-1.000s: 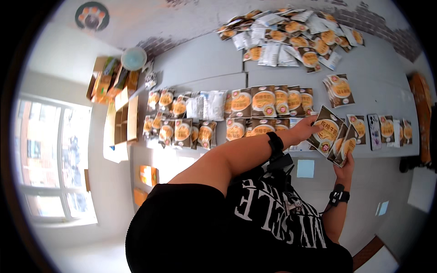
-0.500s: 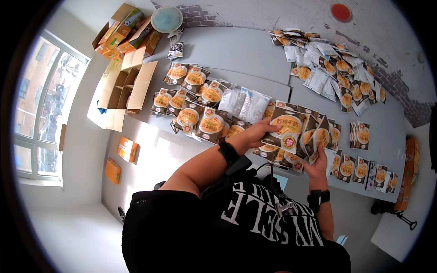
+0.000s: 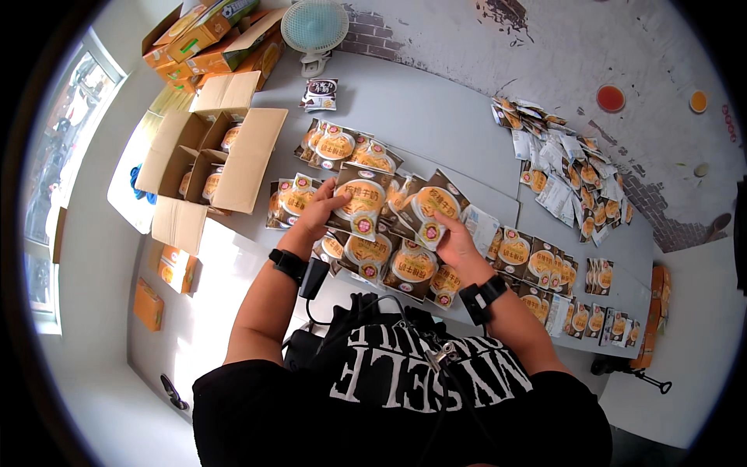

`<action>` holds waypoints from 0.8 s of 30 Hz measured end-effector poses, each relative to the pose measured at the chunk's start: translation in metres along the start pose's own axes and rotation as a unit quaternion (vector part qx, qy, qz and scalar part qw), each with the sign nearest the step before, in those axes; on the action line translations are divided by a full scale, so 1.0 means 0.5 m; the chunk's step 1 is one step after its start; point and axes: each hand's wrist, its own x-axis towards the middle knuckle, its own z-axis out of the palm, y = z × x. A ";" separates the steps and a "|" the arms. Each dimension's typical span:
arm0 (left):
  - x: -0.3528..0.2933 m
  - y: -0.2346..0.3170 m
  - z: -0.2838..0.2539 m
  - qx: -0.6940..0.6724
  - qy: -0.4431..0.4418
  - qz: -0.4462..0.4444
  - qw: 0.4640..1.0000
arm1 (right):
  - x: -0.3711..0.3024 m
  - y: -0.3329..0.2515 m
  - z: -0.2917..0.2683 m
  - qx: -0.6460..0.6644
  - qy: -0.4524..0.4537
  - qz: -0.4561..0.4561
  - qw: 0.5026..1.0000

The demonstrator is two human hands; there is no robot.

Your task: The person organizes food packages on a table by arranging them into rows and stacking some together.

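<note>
Packets (image 3: 361, 204): have been carried leftward from the table's (image 3: 436, 105) right side; now being held above the packet rows (image 3: 412, 266), mid-frame, so the work is apparently being shifted nearer the carton.
Left hand (image 3: 317, 210): fingers being clamped on one packet's left edge.
Right hand (image 3: 459, 246): fingers being clamped on another's lower right edge.
Carton (image 3: 253, 159): upper left; similar pouches (image 3: 212, 185) being held in divided compartments.
Orange boxes (image 3: 201, 37): being stacked behind; contents cannot be told.

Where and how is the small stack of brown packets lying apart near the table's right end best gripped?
Probably by its left and right edges, hand coming from above: the stack of brown packets lies flat, its layers stagger sideways, and bare table flanks both edges.
</note>
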 end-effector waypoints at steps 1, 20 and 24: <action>0.014 0.010 -0.026 -0.016 -0.004 0.006 1.000 | 0.026 0.007 0.017 0.015 0.007 0.021 1.000; 0.289 0.016 -0.217 0.632 0.137 0.190 0.739 | 0.256 0.096 -0.030 -0.531 0.182 -0.169 0.810; 0.300 -0.024 -0.234 0.683 0.134 0.297 0.654 | 0.250 0.107 -0.025 -0.578 0.177 -0.129 0.786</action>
